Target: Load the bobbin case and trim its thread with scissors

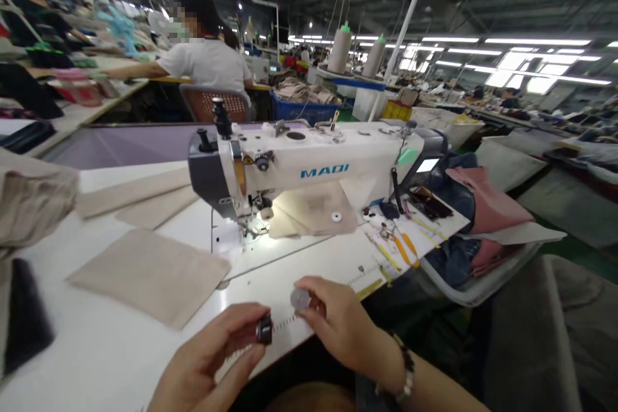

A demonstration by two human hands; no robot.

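Note:
My left hand [212,354] pinches a small, dark, shiny cylinder, which looks like a bobbin case [264,329], between thumb and fingertips. Facing it, my right hand [340,322] grips a round, greyish bobbin [300,299] by its edge. A small gap separates the two pieces, which are held above the front edge of the white sewing table [120,360]. Beyond my hands stands a white sewing machine [318,170] with its needle lamp lit. Beige fabric [313,209] lies under its arm, and a flat beige fabric piece [149,273] rests to the left.
Orange-handled scissors [405,250] and small tools lie on the table's right side. A bin [466,296] with denim and pink cloth stands beside it. More beige cloth [33,196] is piled at left. A co-worker in a white shirt [207,67] sits beyond the machine.

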